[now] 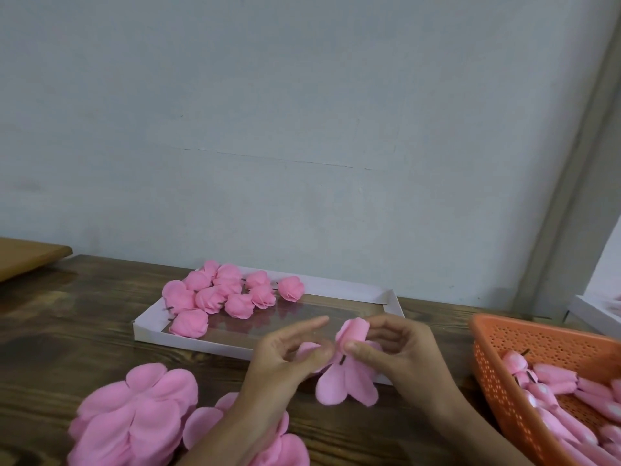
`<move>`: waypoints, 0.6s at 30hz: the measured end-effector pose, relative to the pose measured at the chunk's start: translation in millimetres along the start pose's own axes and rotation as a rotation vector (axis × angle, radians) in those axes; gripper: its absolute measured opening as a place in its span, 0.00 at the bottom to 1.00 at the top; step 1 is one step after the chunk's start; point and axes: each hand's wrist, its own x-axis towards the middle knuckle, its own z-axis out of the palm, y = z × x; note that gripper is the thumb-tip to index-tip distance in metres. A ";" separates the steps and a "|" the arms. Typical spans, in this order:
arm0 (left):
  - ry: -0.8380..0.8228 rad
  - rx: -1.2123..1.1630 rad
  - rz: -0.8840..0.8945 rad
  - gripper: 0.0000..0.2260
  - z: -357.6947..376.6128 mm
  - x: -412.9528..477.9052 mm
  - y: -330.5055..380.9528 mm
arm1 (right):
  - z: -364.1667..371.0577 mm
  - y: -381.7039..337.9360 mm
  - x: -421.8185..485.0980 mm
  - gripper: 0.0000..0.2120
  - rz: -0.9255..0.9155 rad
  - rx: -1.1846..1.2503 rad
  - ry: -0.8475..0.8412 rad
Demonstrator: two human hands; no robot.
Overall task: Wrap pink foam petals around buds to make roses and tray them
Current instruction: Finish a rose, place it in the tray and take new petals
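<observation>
Between my hands is a half-made pink foam rose: a bud on a short dark stem with loose petals hanging below it. My right hand pinches the bud and upper petals between thumb and fingers. My left hand holds a petal at the rose's left side with thumb and curled fingers, its index finger stretched out. Behind them lies a shallow white tray holding several finished pink roses at its left end. Stacks of flat pink petals lie at the front left.
An orange perforated plastic basket at the right holds several pink buds on dark stems. Another white tray edge shows at far right. A lighter wooden board sits at the far left. The dark wooden table ends at a pale wall.
</observation>
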 end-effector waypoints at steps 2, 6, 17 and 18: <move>0.078 -0.112 -0.043 0.22 -2.1 2.1 -2.2 | -1.0 -0.8 0.3 0.14 -0.010 0.050 0.010; 0.155 -0.093 -0.037 0.16 -3.5 1.1 -2.9 | -0.6 -0.6 -2.8 0.14 -0.033 0.075 -0.067; 0.153 0.096 0.221 0.08 11.9 -8.2 2.0 | 11.6 2.4 -5.5 0.13 -0.056 -0.041 -0.042; 0.138 0.098 0.229 0.07 12.3 -8.8 2.7 | 12.3 2.5 -5.9 0.15 -0.054 -0.032 -0.032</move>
